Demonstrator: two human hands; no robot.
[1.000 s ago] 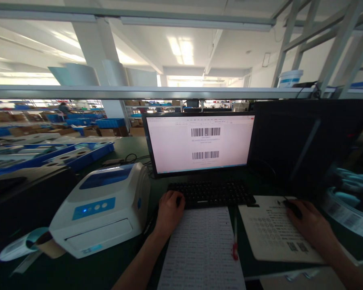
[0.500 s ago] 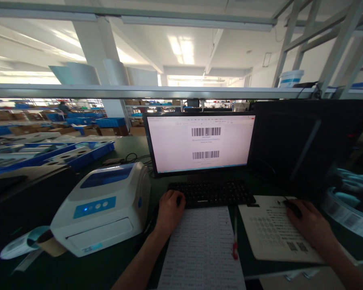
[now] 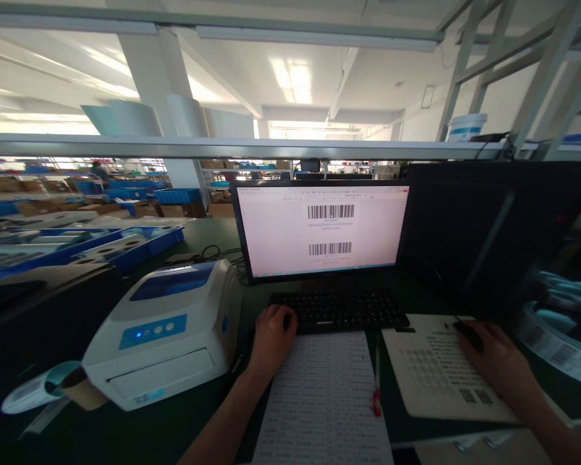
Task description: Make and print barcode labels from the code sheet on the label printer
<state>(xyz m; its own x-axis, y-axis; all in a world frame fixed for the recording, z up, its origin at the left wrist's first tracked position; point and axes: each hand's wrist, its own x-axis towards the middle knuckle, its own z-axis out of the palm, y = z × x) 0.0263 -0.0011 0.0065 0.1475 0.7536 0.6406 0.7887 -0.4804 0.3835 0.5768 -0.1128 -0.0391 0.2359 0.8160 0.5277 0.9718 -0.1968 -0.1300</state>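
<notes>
My left hand (image 3: 274,336) rests on the left end of a black keyboard (image 3: 348,313), fingers bent over the keys and a dark gap beside the thumb. I see nothing held in it. On the right, my right hand (image 3: 496,355) is wrapped round a black computer mouse (image 3: 470,334), which sits on a pale printed mouse pad (image 3: 430,381). Behind the keyboard stands a monitor (image 3: 281,236) showing two barcodes on a white page. A printed sheet (image 3: 319,400) lies below the keyboard, beside my left forearm. A thin tool with a red end (image 3: 376,402) lies along its right edge.
A white label printer (image 3: 169,361) with a lit blue light stands left of my forearm. Label rolls (image 3: 561,342) lie at far right, near a large black panel (image 3: 465,226). Blue trays (image 3: 148,248) sit at left. A shelf (image 3: 281,148) crosses above the monitor.
</notes>
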